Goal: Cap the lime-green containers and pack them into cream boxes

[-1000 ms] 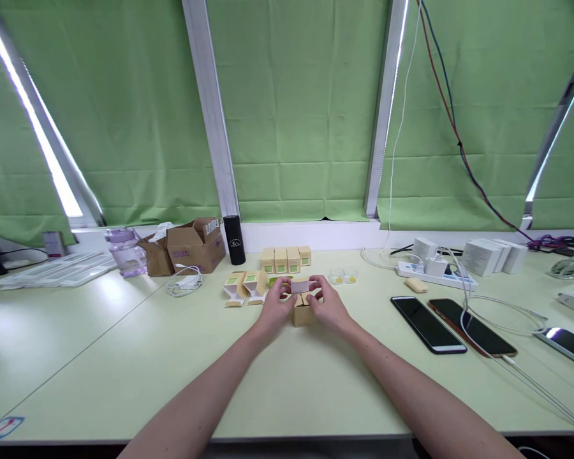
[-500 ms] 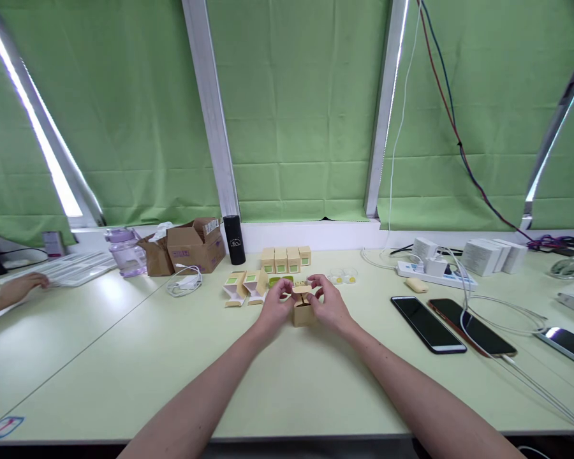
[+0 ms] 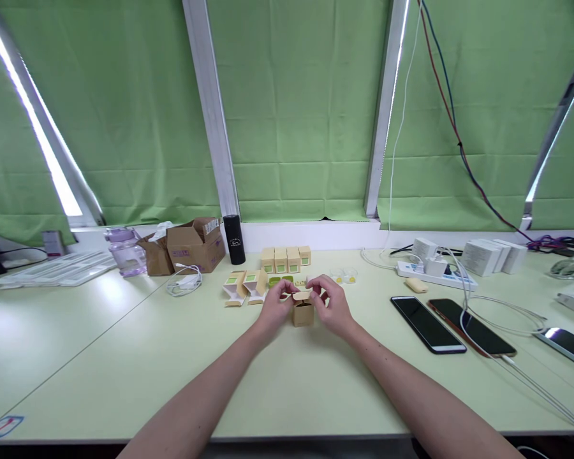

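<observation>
A small brown cardboard box (image 3: 303, 315) stands upright on the table between my hands, its top flap tilted up at the back. My left hand (image 3: 276, 306) pinches the flap's left side with curled fingers. On the right, my right hand (image 3: 331, 303) has its fingertips closed at the flap's right corner. Just beyond lie a green item (image 3: 281, 280) and some small yellowish pieces, partly hidden by my hands. Two opened cartons (image 3: 255, 287) with white insides lie to the left. Several closed cartons (image 3: 280, 260) stand in a row behind.
Clear round containers (image 3: 343, 276) with yellow contents sit right of the cartons. Phones (image 3: 428, 324) and white cables lie at right, near a power strip (image 3: 437, 275). A larger cardboard box (image 3: 196, 245), a black cylinder (image 3: 234, 240) and a purple bottle (image 3: 125, 252) stand at back left.
The box's top flap has tipped down a little towards the opening, and my right fingers have shifted to its corner. The other person's hand at far left has drawn out of view.
</observation>
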`<action>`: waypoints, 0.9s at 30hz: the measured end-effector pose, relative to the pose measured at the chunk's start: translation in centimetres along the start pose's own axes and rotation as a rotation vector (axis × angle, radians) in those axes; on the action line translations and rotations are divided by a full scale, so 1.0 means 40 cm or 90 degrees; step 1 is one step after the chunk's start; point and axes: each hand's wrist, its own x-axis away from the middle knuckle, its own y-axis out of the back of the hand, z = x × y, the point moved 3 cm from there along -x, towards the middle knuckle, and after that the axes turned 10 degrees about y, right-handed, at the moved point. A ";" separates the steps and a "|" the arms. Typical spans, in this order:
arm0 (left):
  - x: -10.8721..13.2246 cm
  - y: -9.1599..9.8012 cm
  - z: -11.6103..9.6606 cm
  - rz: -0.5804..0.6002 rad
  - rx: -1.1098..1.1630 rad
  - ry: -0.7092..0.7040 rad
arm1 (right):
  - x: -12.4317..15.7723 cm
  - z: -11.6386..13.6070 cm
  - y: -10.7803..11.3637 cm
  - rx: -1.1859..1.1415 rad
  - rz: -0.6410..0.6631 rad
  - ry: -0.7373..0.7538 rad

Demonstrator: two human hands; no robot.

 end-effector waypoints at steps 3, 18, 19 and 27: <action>-0.002 0.001 -0.002 -0.003 0.007 0.000 | 0.002 0.004 0.000 0.023 0.013 0.021; -0.004 0.014 -0.008 0.029 0.063 -0.011 | 0.007 0.002 -0.005 0.122 0.069 0.100; -0.005 0.013 -0.007 0.030 0.062 -0.013 | 0.006 0.002 -0.005 0.128 0.073 0.103; -0.005 0.012 -0.004 0.043 0.028 -0.035 | 0.004 0.008 -0.002 0.150 0.090 0.109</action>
